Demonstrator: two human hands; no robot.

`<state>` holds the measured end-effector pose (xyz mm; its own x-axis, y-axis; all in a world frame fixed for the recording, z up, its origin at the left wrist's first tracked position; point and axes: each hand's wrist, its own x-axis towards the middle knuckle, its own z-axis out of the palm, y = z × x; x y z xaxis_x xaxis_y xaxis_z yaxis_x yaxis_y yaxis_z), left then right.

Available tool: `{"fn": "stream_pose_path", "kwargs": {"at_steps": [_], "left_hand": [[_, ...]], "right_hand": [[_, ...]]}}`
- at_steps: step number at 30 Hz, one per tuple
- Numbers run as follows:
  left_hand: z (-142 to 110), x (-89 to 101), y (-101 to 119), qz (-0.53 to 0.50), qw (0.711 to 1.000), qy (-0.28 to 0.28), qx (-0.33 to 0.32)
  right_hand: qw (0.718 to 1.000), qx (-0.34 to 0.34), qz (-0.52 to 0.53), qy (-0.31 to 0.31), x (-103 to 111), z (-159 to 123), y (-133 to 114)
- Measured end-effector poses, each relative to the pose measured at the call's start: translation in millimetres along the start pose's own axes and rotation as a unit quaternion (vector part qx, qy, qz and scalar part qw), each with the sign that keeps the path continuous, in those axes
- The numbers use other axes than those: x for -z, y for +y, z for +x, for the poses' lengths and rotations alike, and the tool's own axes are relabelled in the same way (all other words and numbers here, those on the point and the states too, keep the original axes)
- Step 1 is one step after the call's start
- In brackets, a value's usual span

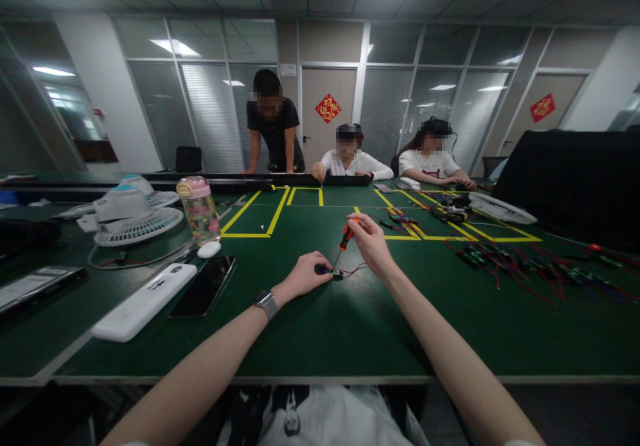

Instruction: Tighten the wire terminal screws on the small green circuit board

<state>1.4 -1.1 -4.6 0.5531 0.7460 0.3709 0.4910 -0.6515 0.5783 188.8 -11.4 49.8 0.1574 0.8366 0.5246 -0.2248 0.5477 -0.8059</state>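
My right hand point(370, 241) is closed around the top of a screwdriver point(346, 235) with an orange and black handle. The shaft slants down and left, its tip at a small dark electronic part point(337, 275) on the green table. My left hand point(309, 274), with a watch on its wrist, pinches that part from the left and holds it against the table top. Thin red and dark wires point(356, 270) run from the part to the right. The fingers hide much of the part, so its exact kind is unclear.
Left of me lie a black phone point(204, 287), a white power bank point(146, 301), a pink-lidded bottle point(200, 210) and white fans point(135, 219). Bundles of wired boards point(530, 266) spread on the right. Yellow tape point(245, 235) marks the table point(320, 339). Several people are across it.
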Motion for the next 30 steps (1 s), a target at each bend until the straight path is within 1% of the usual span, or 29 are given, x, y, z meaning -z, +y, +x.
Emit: {"fn": "stream_pose_path", "kwargs": {"at_steps": [4,7,13,16,19,23,27,30], "left_hand": [[0.0,-1.4,-2.0,-0.001,1.0,0.002,-0.004],[0.3,-2.9,-3.7,-0.002,1.0,0.006,-0.004],[0.9,-2.8,-4.3,0.002,1.0,0.002,-0.003],[0.7,-2.3,-4.7,0.004,1.0,-0.001,-0.002],[0.3,-2.3,-5.6,0.002,1.0,-0.002,-0.002],[-0.1,-2.4,-5.9,-0.003,1.0,0.001,-0.006],[-0.3,-1.7,-3.8,0.0,1.0,0.002,0.0],[-0.2,-1.3,-2.7,0.002,1.0,0.001,-0.001]], "right_hand": [[0.997,-0.042,0.061,-0.031,-0.8,-1.0,-5.3],[0.994,-0.057,0.081,-0.043,-2.6,-1.9,-7.2],[0.998,-0.032,0.042,-0.015,-3.8,-2.7,-5.3],[0.998,-0.04,0.041,-0.027,-2.9,-2.6,-6.9],[0.996,-0.055,0.062,-0.04,-2.9,-2.6,-8.8],[0.994,-0.055,0.083,-0.037,-4.4,-3.0,-7.9],[0.998,-0.039,0.054,-0.02,-4.4,-3.0,-6.0],[0.998,-0.039,0.044,-0.03,-2.6,-2.2,-6.6]]}}
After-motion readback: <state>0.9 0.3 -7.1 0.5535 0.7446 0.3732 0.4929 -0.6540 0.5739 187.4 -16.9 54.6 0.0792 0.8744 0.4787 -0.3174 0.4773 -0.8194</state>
